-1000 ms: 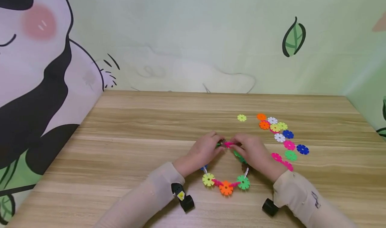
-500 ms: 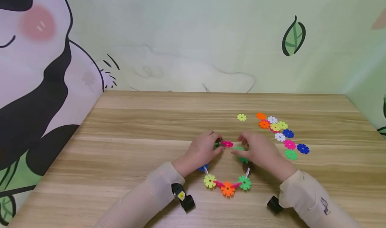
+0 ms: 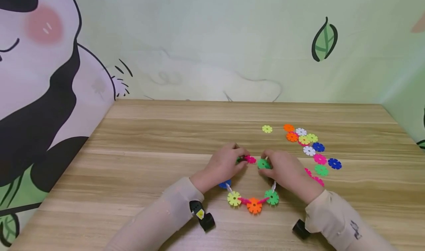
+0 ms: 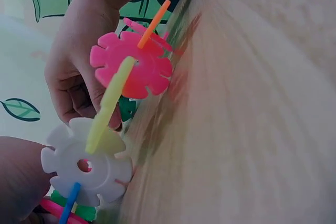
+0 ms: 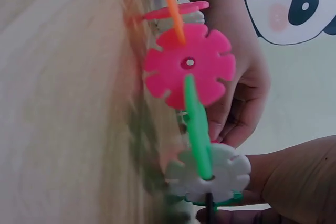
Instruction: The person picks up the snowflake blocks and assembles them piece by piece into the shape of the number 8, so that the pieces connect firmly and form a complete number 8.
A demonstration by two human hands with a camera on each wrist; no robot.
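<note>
item: ring of snowflake discs (image 3: 254,203), part-built, lying on the wooden table (image 3: 149,151). far end of the ring sits between the two hands; near end — a yellow, an orange and a green disc joined by pink pieces — lies toward the person, just below both wrists.

left hand (image 3: 223,166): fingers curled, pinching the pink disc (image 3: 250,159) at the ring's far end; a blue disc (image 3: 224,184) of the chain shows just under its palm.

right hand (image 3: 285,170): fingers curled round the green disc (image 3: 263,164), held just beside the pink one, the two touching or nearly so — the head view does not settle which.

wrist views: the chain seen edge-on and close, a pink disc (image 4: 132,69) and a white disc (image 4: 86,167) slotted crosswise with thinner pieces; white disc (image 5: 212,174) just next to the fingertips.

loose stock: scattered discs (image 3: 309,150) in orange, white, yellow, blue, pink and green, beyond and outward of the right hand; one yellow disc (image 3: 267,129) apart, beyond the grip.
</note>
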